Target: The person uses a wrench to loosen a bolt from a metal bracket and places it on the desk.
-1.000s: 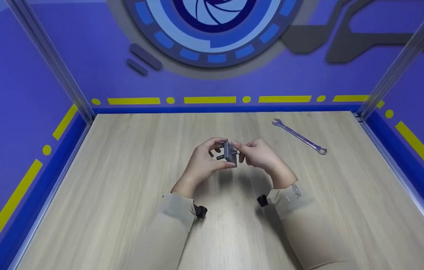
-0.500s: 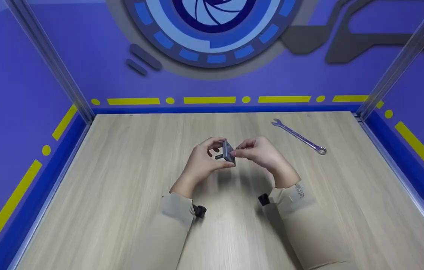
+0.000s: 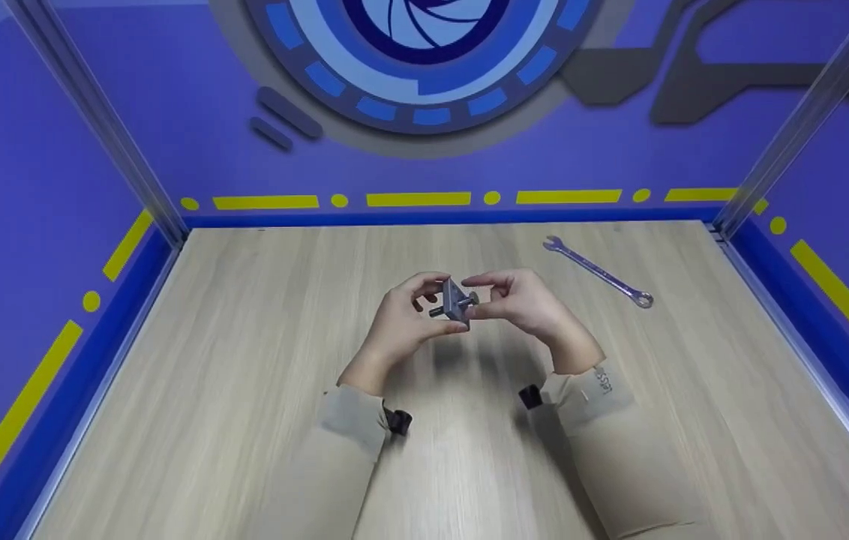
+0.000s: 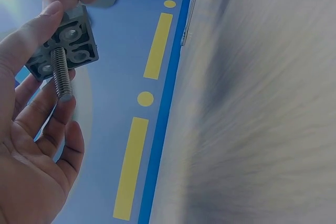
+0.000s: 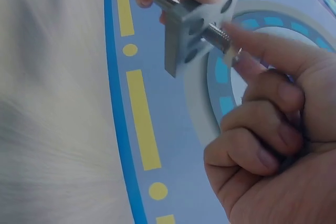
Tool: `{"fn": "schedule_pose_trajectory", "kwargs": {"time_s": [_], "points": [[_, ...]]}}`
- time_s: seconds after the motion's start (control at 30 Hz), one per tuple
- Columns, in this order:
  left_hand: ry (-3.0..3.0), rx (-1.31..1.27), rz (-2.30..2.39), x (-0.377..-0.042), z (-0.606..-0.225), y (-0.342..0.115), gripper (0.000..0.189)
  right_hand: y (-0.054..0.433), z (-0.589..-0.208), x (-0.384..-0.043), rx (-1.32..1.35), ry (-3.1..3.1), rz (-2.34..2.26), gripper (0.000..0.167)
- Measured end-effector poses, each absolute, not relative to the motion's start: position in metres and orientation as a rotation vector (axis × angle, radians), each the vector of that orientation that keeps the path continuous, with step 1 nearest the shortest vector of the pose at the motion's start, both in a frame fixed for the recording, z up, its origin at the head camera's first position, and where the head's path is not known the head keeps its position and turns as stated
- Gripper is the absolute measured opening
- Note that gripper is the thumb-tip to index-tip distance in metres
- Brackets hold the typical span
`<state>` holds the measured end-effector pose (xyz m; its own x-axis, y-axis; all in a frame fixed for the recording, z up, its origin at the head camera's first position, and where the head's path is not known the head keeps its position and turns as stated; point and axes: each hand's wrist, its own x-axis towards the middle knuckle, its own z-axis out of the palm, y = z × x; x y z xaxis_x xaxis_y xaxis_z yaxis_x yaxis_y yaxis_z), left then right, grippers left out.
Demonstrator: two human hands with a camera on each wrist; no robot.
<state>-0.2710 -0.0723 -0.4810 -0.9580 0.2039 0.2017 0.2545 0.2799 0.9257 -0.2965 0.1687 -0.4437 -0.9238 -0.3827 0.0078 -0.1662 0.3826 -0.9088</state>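
Head view has the bench [image 3: 244,337] spread wide before me, with both my hands raised over its middle, the left [image 3: 406,319] and the right [image 3: 526,311] facing each other. The wrench [image 3: 597,271] lies on the bench beyond my right hand, untouched. Between my hands, off the bench, is the block [image 5: 207,15]: my left hand grips it, thumb on the near edge and fingers at the far one, its broad faces turned roughly left and right. Through it runs the bolt [image 5: 219,39], and I judge the step in hand to be turning it by finger. My right thumb is at the bolt, forefinger stretched out, the rest curled; whether they pinch it I cannot tell. The next move would call for a firm pinch and a twist, left hand steady. The bolt's long axis runs roughly left to right, rising slightly rightward in view. Its threaded end [image 4: 61,74] pokes out leftward; its head [image 5: 232,56] points right, standing clear of the block with thread showing between.
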Motion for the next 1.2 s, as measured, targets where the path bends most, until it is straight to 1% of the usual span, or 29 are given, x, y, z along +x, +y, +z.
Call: {"fn": "schedule_pose_trajectory", "kwargs": {"time_s": [0.13, 0.3, 0.4, 0.63, 0.83, 0.87, 1.03, 1.2], "points": [[-2.478, -0.436, -1.804, -0.2709, -0.4808, -0.0727, 0.082, 0.1682, -0.4442, -0.2966, -0.388, 2.424, -1.540, 0.044], [-2.465, -0.445, -1.790, -0.2708, -0.4801, -0.0720, 0.081, 0.1642, -0.4455, -0.2967, -0.245, 2.471, -1.490, 0.063], [-2.473, -0.450, -1.777, -0.2700, -0.4800, -0.0716, 0.081, 0.1627, -0.4461, -0.2967, -0.232, 2.468, -1.477, 0.065], [-2.485, -0.468, -1.767, -0.2690, -0.4808, -0.0715, 0.080, 0.1635, -0.4453, -0.2954, -0.296, 2.451, -1.482, 0.052], [-2.497, -0.451, -1.768, -0.2690, -0.4811, -0.0722, 0.079, 0.1680, -0.4433, -0.2941, -0.385, 2.469, -1.499, 0.033], [-2.496, -0.450, -1.768, -0.2691, -0.4807, -0.0722, 0.079, 0.1688, -0.4425, -0.2940, -0.397, 2.475, -1.503, 0.032], [-2.477, -0.457, -1.788, -0.2700, -0.4794, -0.0725, 0.080, 0.1710, -0.4395, -0.2948, -0.477, 2.492, -1.524, 0.037], [-2.472, -0.459, -1.793, -0.2693, -0.4795, -0.0722, 0.080, 0.1704, -0.4409, -0.2946, -0.525, 2.490, -1.551, 0.033]]}}
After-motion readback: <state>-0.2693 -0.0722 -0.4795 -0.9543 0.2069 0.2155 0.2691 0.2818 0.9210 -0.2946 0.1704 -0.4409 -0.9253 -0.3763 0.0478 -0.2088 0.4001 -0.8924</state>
